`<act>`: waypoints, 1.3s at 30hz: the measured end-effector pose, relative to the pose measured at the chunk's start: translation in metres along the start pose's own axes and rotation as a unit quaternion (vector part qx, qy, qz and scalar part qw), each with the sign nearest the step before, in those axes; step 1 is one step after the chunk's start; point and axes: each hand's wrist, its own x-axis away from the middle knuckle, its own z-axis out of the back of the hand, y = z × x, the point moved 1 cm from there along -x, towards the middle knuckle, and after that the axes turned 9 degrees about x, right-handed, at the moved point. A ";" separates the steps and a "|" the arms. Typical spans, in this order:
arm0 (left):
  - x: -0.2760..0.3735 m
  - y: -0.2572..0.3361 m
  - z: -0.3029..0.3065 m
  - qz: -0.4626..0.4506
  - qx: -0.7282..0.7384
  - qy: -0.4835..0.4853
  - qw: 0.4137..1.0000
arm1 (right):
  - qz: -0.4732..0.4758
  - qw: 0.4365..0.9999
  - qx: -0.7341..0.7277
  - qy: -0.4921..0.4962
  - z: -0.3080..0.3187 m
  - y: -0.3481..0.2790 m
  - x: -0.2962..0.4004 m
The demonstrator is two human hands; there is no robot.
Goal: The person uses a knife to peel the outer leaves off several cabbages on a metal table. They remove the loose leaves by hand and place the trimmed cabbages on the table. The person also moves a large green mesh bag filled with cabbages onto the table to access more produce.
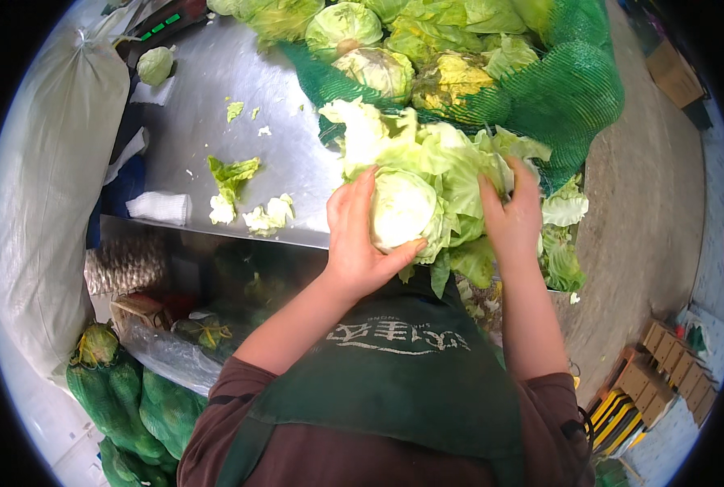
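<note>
A trimmed pale-green cabbage head [403, 207] is in my left hand [362, 234], with the fingers along its far left side and the thumb across its near side. Loose outer cabbage leaves [453, 155] spread behind and to the right of the head. My right hand [516, 210] has its thumb and fingers on the right part of these leaves, pinching them; the fingertips are partly hidden. Just beyond sits an opened green mesh sack [557, 97] with several cabbages, among them a yellowed, browned one [450, 82].
Leaf scraps [231, 176] lie on the metal tabletop [215, 79]. A small cabbage [155, 66], white cloths [159, 207] and a device with green lights [164, 27] are at left. A tall white sack [51, 201] stands beside the table; filled green mesh sacks [115, 395] lie below.
</note>
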 end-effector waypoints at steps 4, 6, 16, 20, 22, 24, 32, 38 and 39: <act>0.003 -0.007 -0.009 -0.014 0.005 0.022 1.000 | 0.206 0.977 -0.052 -0.011 0.033 -0.061 0.020; 0.004 -0.006 -0.014 -0.021 0.023 0.041 0.999 | 0.207 0.969 -0.052 -0.122 0.021 -0.082 0.021; 0.008 -0.025 0.028 0.191 0.210 0.121 0.951 | 0.040 0.973 -0.124 -0.193 -0.003 -0.032 0.017; 0.011 -0.030 0.033 0.358 0.315 0.075 0.876 | 0.073 0.955 -0.186 -0.218 -0.011 -0.060 0.043; 0.014 -0.019 0.045 0.309 0.188 -0.003 0.932 | 0.057 0.950 -0.209 -0.224 -0.017 -0.052 0.027; 0.005 -0.003 0.059 0.187 0.006 -0.087 0.979 | 0.085 0.942 -0.256 -0.201 -0.024 -0.038 0.013; -0.040 -0.019 0.048 -0.010 -0.050 -0.181 0.982 | 0.109 0.987 -0.058 -0.107 0.005 -0.047 0.023; -0.032 -0.005 0.020 0.023 -0.074 -0.112 0.991 | 0.191 0.975 0.061 -0.098 -0.003 -0.044 0.042; -0.032 -0.005 0.019 0.029 -0.073 -0.110 0.991 | 0.196 0.974 0.068 -0.092 -0.005 -0.044 0.040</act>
